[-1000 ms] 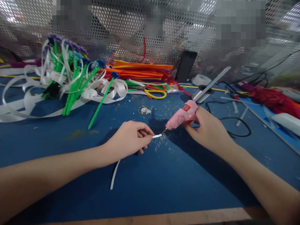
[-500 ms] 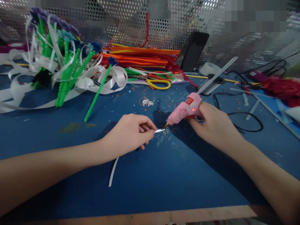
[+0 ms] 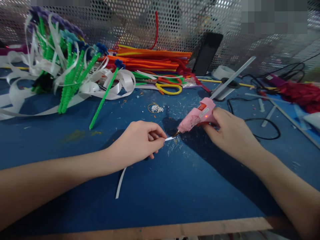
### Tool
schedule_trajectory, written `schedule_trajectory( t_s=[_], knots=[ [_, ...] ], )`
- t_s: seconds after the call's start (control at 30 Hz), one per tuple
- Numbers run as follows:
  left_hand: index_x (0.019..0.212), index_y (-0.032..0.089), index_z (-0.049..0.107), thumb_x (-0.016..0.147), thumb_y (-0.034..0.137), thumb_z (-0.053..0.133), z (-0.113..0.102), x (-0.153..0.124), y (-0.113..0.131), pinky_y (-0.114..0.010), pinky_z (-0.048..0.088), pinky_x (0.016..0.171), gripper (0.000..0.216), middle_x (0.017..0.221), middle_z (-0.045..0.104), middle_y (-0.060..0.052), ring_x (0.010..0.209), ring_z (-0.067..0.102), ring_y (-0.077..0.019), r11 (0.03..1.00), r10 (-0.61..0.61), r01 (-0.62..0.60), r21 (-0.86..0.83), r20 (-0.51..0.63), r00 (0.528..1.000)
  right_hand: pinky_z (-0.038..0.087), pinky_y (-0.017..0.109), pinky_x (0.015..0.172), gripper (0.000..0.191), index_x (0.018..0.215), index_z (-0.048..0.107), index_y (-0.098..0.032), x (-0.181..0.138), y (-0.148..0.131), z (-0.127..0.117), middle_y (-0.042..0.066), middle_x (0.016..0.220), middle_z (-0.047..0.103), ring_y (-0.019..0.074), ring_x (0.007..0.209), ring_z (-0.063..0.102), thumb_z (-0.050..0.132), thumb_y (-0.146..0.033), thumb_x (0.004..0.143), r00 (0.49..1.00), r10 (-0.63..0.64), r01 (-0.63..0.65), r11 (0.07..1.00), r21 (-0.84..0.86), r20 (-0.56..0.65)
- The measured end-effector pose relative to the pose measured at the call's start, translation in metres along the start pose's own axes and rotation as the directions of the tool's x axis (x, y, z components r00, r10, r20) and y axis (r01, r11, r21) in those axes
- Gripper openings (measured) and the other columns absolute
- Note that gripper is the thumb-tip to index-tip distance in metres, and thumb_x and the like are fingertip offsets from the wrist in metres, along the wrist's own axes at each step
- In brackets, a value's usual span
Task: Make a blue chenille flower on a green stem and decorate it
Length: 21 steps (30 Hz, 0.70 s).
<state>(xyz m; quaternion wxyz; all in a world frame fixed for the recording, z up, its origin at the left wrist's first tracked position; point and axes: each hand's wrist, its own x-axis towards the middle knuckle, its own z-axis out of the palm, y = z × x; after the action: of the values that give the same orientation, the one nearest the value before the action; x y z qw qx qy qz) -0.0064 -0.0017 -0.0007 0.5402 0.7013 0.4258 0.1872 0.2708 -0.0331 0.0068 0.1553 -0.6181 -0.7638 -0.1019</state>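
Between thumb and fingertips, my left hand (image 3: 140,143) pinches a narrow white ribbon strip (image 3: 120,183); one end pokes out past the fingertips and the other trails below the wrist. My right hand (image 3: 230,131) is wrapped round a pink hot glue gun (image 3: 196,115), its small light glowing orange. A clear glue stick (image 3: 235,76) sticks out of the gun's back end. The metal nozzle points down to the left and meets the strip's short end; whether glue is coming out I cannot make out. Small white beads (image 3: 157,108) lie just beyond my hands.
Green pipe-cleaner stems with blue flowers (image 3: 75,73) and loose white ribbon (image 3: 125,83) fill the back left. Orange pipe cleaners (image 3: 150,61), yellow-handled scissors (image 3: 168,89) and a black phone (image 3: 208,53) line the back. A black cable (image 3: 265,138) loops at right on the blue tabletop (image 3: 175,196).
The nozzle has shifted slightly left along the strip's end, covering more of its tip. My left hand keeps its pinch in the same place.
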Motion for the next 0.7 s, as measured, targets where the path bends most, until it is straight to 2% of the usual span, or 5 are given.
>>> schedule_trajectory(
  t_s=[0.23, 0.43, 0.57, 0.7],
  knots=[
    [0.086, 0.019, 0.074, 0.082, 0.029, 0.065, 0.000, 0.000, 0.000, -0.020, 0.052, 0.043, 0.014, 0.063, 0.070, 0.000, 0.045, 0.065, -0.0125, 1.000, 0.007, -0.007, 0.013, -0.005, 1.000, 0.041, 0.035, 0.065, 0.010, 0.084, 0.049, -0.022, -0.001, 0.002, -0.003, 0.010, 0.082, 0.064, 0.0254, 0.074, 0.059, 0.050, -0.030, 0.089, 1.000, -0.010, 0.010, 1.000, -0.024, 0.004],
    [0.087, 0.017, 0.074, 0.082, 0.027, 0.065, 0.000, 0.000, 0.000, -0.019, 0.051, 0.043, 0.013, 0.061, 0.070, 0.000, 0.043, 0.063, -0.0115, 1.000, -0.002, 0.002, 0.015, -0.003, 1.000, 0.041, 0.035, 0.064, 0.009, 0.083, 0.047, -0.023, -0.002, 0.002, -0.003, 0.008, 0.081, 0.062, 0.0253, 0.074, 0.060, 0.050, -0.028, 0.089, 0.998, -0.039, 0.036, 0.997, -0.072, -0.041],
    [0.089, 0.018, 0.074, 0.083, 0.031, 0.064, -0.001, -0.001, -0.001, -0.019, 0.051, 0.043, 0.017, 0.062, 0.071, 0.000, 0.044, 0.065, -0.0121, 0.999, 0.020, -0.020, 0.034, -0.006, 1.000, 0.043, 0.037, 0.065, 0.002, 0.088, 0.052, -0.023, -0.003, -0.002, -0.008, 0.010, 0.085, 0.064, 0.0272, 0.078, 0.062, 0.050, -0.022, 0.090, 0.979, -0.157, 0.134, 0.977, -0.166, -0.133],
    [0.087, 0.018, 0.073, 0.082, 0.028, 0.064, 0.000, -0.001, -0.002, -0.018, 0.049, 0.041, 0.014, 0.061, 0.069, 0.001, 0.044, 0.064, -0.0114, 0.999, 0.042, -0.042, 0.026, -0.008, 0.999, 0.044, 0.043, 0.082, 0.022, 0.112, 0.058, -0.023, -0.009, -0.021, -0.024, 0.010, 0.095, 0.070, 0.0292, 0.087, 0.065, 0.052, -0.018, 0.092, 0.934, -0.286, 0.196, 0.911, -0.362, -0.215]
  ],
)
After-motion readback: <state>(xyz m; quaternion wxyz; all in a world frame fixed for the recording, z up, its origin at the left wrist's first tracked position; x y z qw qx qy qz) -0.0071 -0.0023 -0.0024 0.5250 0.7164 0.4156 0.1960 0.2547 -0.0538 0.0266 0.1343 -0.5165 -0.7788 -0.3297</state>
